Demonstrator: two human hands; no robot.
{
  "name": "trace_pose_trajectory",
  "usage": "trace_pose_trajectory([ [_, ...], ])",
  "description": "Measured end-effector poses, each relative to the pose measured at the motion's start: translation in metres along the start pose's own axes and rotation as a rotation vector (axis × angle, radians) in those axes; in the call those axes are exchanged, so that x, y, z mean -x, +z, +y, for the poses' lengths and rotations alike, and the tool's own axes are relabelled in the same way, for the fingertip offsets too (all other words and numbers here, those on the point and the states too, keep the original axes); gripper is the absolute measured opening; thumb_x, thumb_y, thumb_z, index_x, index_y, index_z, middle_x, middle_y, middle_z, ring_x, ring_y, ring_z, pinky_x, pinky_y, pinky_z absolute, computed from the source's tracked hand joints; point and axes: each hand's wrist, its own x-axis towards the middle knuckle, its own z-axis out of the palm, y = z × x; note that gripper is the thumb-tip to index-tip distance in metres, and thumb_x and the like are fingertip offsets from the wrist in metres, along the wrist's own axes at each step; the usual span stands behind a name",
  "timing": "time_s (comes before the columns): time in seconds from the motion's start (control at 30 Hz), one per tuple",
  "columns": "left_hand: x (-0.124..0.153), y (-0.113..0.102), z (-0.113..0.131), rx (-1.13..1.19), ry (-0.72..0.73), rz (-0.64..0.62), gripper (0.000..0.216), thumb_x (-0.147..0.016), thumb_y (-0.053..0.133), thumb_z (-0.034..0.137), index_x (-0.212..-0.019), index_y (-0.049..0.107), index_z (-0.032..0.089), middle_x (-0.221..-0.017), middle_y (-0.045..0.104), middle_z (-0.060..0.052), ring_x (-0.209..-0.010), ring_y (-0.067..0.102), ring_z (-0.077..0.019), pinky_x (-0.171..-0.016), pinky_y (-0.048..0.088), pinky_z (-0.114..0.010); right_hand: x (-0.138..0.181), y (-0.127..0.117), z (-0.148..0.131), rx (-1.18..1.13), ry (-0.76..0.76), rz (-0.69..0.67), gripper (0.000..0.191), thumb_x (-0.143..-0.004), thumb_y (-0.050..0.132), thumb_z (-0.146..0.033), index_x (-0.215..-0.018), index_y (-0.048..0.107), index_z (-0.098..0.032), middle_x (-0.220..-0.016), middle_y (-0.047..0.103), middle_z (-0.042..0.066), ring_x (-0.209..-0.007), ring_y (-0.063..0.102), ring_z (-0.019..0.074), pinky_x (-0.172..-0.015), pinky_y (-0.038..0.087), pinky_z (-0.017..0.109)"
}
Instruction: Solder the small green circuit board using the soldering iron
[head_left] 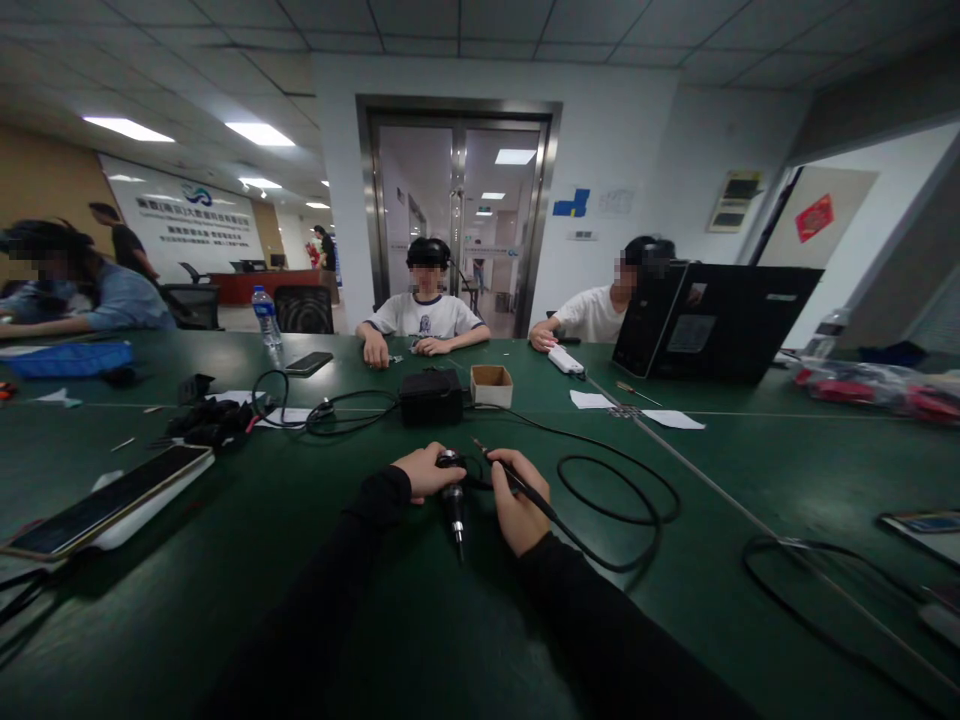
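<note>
My left hand [429,472] is closed around the upper end of a black screwdriver-like tool [454,508] with a silver collar. Its thin metal tip points down toward me, just above or on the table; which, I cannot tell. In my right hand [521,500] is a slim pen-shaped soldering iron [501,468], its metal tip angled up and to the left, close to my left fingers. A black cable [574,540] trails from its rear end and loops on the table to the right. Part of a dark loop between the hands is hard to make out.
Ahead stand a black box [431,397] and a small open carton [491,386]. A phone-like device [112,500] and black gear [210,420] lie left. A black computer case [716,320] stands back right. Two co-workers sit opposite; another person is far left.
</note>
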Motion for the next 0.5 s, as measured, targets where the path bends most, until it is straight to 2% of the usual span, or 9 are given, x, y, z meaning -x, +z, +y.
trace_pose_trajectory([
  [0.13, 0.008, 0.018, 0.009, -0.087, 0.064, 0.161, 0.066, -0.065, 0.068, 0.041, -0.121, 0.046, 0.015, -0.124, 0.056, -0.019, -0.083, 0.067, -0.0218, -0.056, 0.053, -0.024, 0.001, 0.001, 0.003, -0.017, 0.013, -0.004, 0.016, -0.084, 0.05, -0.026, -0.086, 0.065, -0.021, -0.089, 0.069, 0.004, -0.085, 0.064, 0.0203, -0.079, 0.048, 0.031],
  [0.23, 0.011, 0.018, 0.001, -0.076, 0.079, 0.151, 0.061, -0.064, 0.067, 0.034, -0.118, 0.045, 0.016, -0.12, 0.058, -0.017, -0.079, 0.067, -0.0206, -0.053, 0.052, -0.023, 0.002, 0.002, 0.004, -0.028, 0.022, -0.01, 0.016, -0.084, 0.05, -0.025, -0.087, 0.065, -0.021, -0.09, 0.069, 0.004, -0.085, 0.064, 0.0201, -0.079, 0.048, 0.031],
  [0.33, 0.025, 0.001, -0.023, -0.044, 0.074, 0.065, 0.061, -0.062, 0.067, 0.033, -0.117, 0.043, 0.02, -0.117, 0.059, -0.014, -0.072, 0.066, -0.0189, -0.046, 0.05, -0.022, 0.002, 0.002, 0.004, -0.036, 0.03, -0.005, 0.016, -0.084, 0.05, -0.026, -0.086, 0.065, -0.022, -0.089, 0.069, 0.004, -0.085, 0.064, 0.0201, -0.078, 0.049, 0.031],
  [0.5, 0.074, -0.045, -0.084, 0.051, -0.016, 0.023, 0.071, -0.059, 0.066, 0.039, -0.122, 0.039, 0.021, -0.114, 0.059, -0.011, -0.074, 0.064, -0.0209, -0.047, 0.05, -0.024, 0.002, 0.0, 0.002, -0.024, 0.032, -0.027, 0.017, -0.085, 0.05, -0.025, -0.088, 0.066, -0.021, -0.09, 0.069, 0.004, -0.085, 0.064, 0.0203, -0.078, 0.049, 0.031],
])
